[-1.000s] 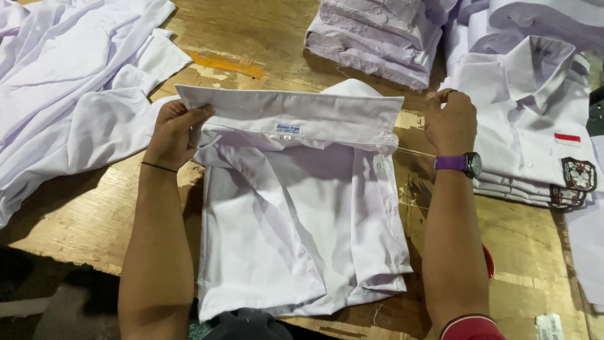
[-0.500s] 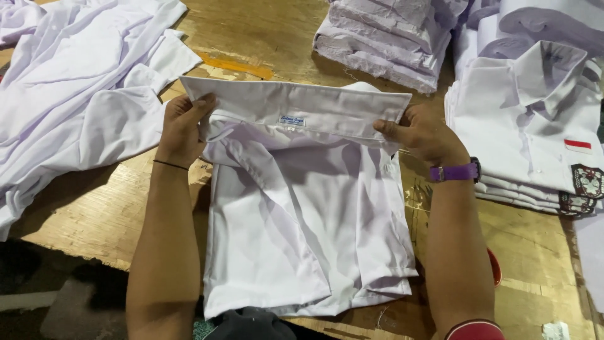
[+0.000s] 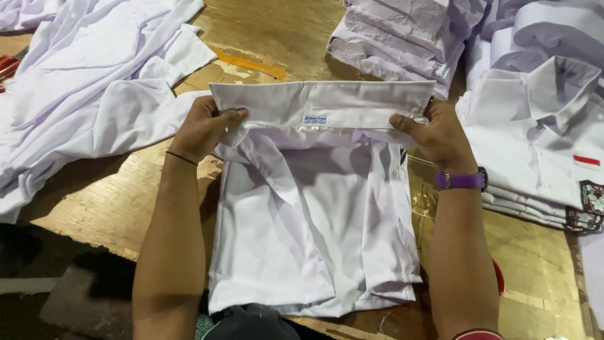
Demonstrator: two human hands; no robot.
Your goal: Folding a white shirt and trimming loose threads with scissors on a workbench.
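Shirt collar (image 3: 321, 104) pinched between left hand (image 3: 202, 126) and right hand (image 3: 438, 135).

A folded shirt (image 3: 314, 239) lies at the worktop's (image 3: 82, 201) near edge, loose shirts (image 3: 82, 94) toward its left edge, shirt stacks (image 3: 541, 138) along its right and far edges.

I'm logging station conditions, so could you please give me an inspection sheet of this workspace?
Surface: worn wooden table, scuffed, with a yellow mark.
Job's things: folded white shirt lying flat, collar raised.
Clutter: loose shirts at left; folded stacks behind; badged stack at right.
Hands: left hand and right hand each pinch a collar end; purple watch on right wrist.
Cables: nothing seen.
Surroundings: dark floor below the table edge.
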